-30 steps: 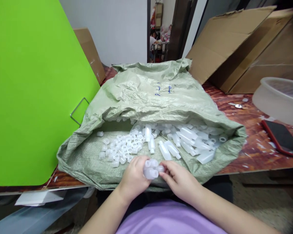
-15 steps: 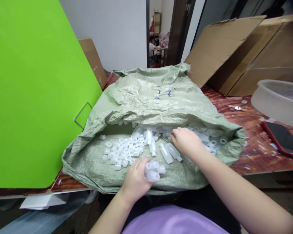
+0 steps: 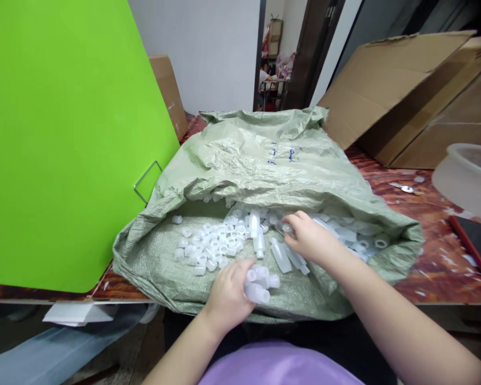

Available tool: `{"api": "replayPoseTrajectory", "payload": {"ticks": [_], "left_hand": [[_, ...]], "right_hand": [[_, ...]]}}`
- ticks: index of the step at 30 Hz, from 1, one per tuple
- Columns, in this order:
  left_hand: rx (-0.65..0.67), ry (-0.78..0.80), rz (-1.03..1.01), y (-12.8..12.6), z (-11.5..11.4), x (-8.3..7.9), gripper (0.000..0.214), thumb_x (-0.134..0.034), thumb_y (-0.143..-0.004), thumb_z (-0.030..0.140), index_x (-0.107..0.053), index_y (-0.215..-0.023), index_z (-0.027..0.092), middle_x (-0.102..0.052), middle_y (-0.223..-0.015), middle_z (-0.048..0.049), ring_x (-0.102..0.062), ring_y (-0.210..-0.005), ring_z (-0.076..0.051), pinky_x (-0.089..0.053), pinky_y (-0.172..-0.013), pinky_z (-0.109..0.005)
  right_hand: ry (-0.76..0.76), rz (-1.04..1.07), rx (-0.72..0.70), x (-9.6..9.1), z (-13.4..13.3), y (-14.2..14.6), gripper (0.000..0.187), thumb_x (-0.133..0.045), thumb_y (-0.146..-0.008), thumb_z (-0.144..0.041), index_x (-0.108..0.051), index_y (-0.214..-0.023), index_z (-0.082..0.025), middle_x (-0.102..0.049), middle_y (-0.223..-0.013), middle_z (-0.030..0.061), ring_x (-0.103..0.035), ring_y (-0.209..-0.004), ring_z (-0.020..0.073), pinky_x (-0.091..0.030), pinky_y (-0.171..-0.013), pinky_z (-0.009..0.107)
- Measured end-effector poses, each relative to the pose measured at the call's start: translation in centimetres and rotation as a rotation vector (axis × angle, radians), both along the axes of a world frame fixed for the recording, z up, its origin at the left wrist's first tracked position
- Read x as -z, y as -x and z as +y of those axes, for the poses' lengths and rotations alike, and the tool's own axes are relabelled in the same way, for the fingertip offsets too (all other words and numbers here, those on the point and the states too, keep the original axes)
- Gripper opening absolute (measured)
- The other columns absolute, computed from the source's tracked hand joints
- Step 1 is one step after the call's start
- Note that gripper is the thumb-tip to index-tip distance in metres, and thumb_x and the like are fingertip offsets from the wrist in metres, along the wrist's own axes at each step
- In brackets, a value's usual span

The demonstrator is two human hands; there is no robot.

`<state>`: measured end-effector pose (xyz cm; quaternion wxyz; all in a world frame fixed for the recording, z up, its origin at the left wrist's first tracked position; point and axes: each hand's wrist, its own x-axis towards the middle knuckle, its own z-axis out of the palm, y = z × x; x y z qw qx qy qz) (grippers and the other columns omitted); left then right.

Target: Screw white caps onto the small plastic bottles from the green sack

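Note:
My left hand (image 3: 231, 294) is closed around several translucent white plastic bottles (image 3: 258, 291), their necks pointing right, just above the front of the green woven sack (image 3: 160, 278). Inside the sack's open mouth, my right hand (image 3: 308, 235) has its fingers curled on a translucent white plastic bottle (image 3: 287, 228), of which only the round end shows. Just below that hand lie two flat bottles (image 3: 280, 255), side by side. To the left is a heap of small white caps (image 3: 212, 246). More bottles (image 3: 344, 233) lie at the right, partly under the sack's upper layer.
A bright green board (image 3: 64, 144) stands at the left with a metal wire loop. Cardboard boxes (image 3: 393, 80) are at the back right. A translucent tub (image 3: 465, 179), a key (image 3: 404, 187) and a red-edged phone (image 3: 476, 243) are on the wood-patterned table (image 3: 436, 278).
The view has shifted a little, so most things sit further right. My right hand has drawn the bottle's round end into sight at its fingertips. My left hand keeps its bottles.

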<state>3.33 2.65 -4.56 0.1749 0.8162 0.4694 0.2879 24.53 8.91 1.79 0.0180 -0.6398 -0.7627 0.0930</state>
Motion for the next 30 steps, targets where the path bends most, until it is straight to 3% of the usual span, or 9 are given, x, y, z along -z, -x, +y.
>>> {"api": "replayPoseTrajectory", "payload": {"ticks": [5, 8, 14, 17, 19, 21, 25, 27, 30], "left_hand": [[0.021, -0.028, -0.005, -0.1, 0.1, 0.0, 0.037, -0.056, -0.069, 0.018, -0.050, -0.105, 0.020, -0.066, -0.096, -0.0054, -0.062, -0.086, -0.022, -0.050, -0.078, -0.037], [0.020, -0.017, 0.018, -0.2, 0.2, -0.2, 0.031, -0.055, -0.072, 0.021, -0.052, -0.102, 0.021, -0.066, -0.096, -0.0052, -0.062, -0.087, -0.022, -0.050, -0.078, -0.036], [0.043, -0.007, 0.001, -0.2, 0.2, -0.3, 0.030, -0.056, -0.072, 0.022, -0.053, -0.101, 0.020, -0.066, -0.096, -0.0058, -0.062, -0.087, -0.022, -0.049, -0.079, -0.037], [0.044, -0.005, -0.004, -0.2, 0.2, -0.3, 0.029, -0.057, -0.071, 0.021, -0.053, -0.100, 0.019, -0.066, -0.095, -0.0064, -0.062, -0.086, -0.023, -0.049, -0.078, -0.038], [0.047, 0.009, -0.002, -0.3, 0.2, -0.3, 0.031, -0.058, -0.070, 0.018, -0.053, -0.100, 0.019, -0.066, -0.095, -0.0061, -0.062, -0.087, -0.023, -0.049, -0.078, -0.037], [0.042, 0.026, -0.002, -0.3, 0.1, -0.4, 0.032, -0.058, -0.070, 0.017, -0.052, -0.101, 0.018, -0.065, -0.095, -0.0061, -0.062, -0.087, -0.023, -0.049, -0.079, -0.037], [0.041, 0.065, 0.008, -0.4, 0.1, -0.4, 0.031, -0.060, -0.070, 0.021, -0.052, -0.100, 0.018, -0.065, -0.093, -0.0059, -0.061, -0.085, -0.024, -0.049, -0.078, -0.037], [0.047, 0.077, 0.014, -0.3, 0.1, -0.4, 0.033, -0.060, -0.069, 0.020, -0.052, -0.100, 0.018, -0.065, -0.093, -0.0056, -0.061, -0.086, -0.024, -0.048, -0.078, -0.038], [0.039, 0.084, 0.013, -0.3, 0.2, -0.3, 0.032, -0.059, -0.071, 0.022, -0.052, -0.101, 0.018, -0.064, -0.095, -0.0064, -0.061, -0.087, -0.024, -0.048, -0.079, -0.039]], "right_hand": [[-0.009, 0.526, -0.365, -0.2, -4.6, 1.2, 0.023, -0.050, -0.085, -0.023, -0.056, -0.108, -0.022, -0.059, -0.102, 0.0062, -0.060, -0.088, 0.0159, -0.050, -0.077, 0.027], [-0.024, 0.486, -0.416, 1.1, -5.7, 1.3, 0.026, -0.048, -0.086, -0.018, -0.057, -0.111, -0.023, -0.062, -0.101, 0.0067, -0.060, -0.090, 0.0177, -0.051, -0.079, 0.032], [-0.122, 0.394, -0.585, 2.4, -4.9, 0.7, 0.031, -0.042, -0.090, -0.018, -0.056, -0.117, -0.026, -0.064, -0.112, 0.0074, -0.060, -0.096, 0.0182, -0.050, -0.079, 0.032], [-0.052, 0.276, -0.465, 1.8, -4.5, 1.2, 0.027, -0.043, -0.091, -0.034, -0.065, -0.099, -0.021, -0.069, -0.085, 0.0069, -0.063, -0.076, 0.0193, -0.049, -0.066, 0.030], [0.009, 0.215, -0.340, 1.3, -4.4, 1.7, 0.040, -0.037, -0.092, -0.041, -0.066, -0.076, -0.019, -0.064, -0.064, 0.0045, -0.060, -0.062, 0.0185, -0.046, -0.058, 0.030], [-0.008, 0.235, -0.311, 0.9, -4.4, 1.9, 0.039, -0.037, -0.092, -0.042, -0.065, -0.080, -0.018, -0.064, -0.071, 0.0058, -0.060, -0.069, 0.0195, -0.047, -0.063, 0.031], [-0.052, 0.379, -0.478, 1.0, -4.5, 1.1, 0.034, -0.051, -0.087, -0.033, -0.051, -0.118, -0.018, -0.059, -0.112, 0.0106, -0.056, -0.100, 0.0205, -0.046, -0.083, 0.033], [-0.027, 0.310, -0.500, 1.4, -4.6, 0.7, 0.022, -0.046, -0.090, -0.030, -0.060, -0.102, -0.018, -0.065, -0.094, 0.0082, -0.059, -0.088, 0.0204, -0.047, -0.078, 0.034], [-0.071, 0.190, -0.467, 2.1, -4.8, 0.4, 0.030, -0.045, -0.090, -0.039, -0.064, -0.087, -0.016, -0.064, -0.077, 0.0082, -0.060, -0.079, 0.0232, -0.048, -0.072, 0.038]]}}
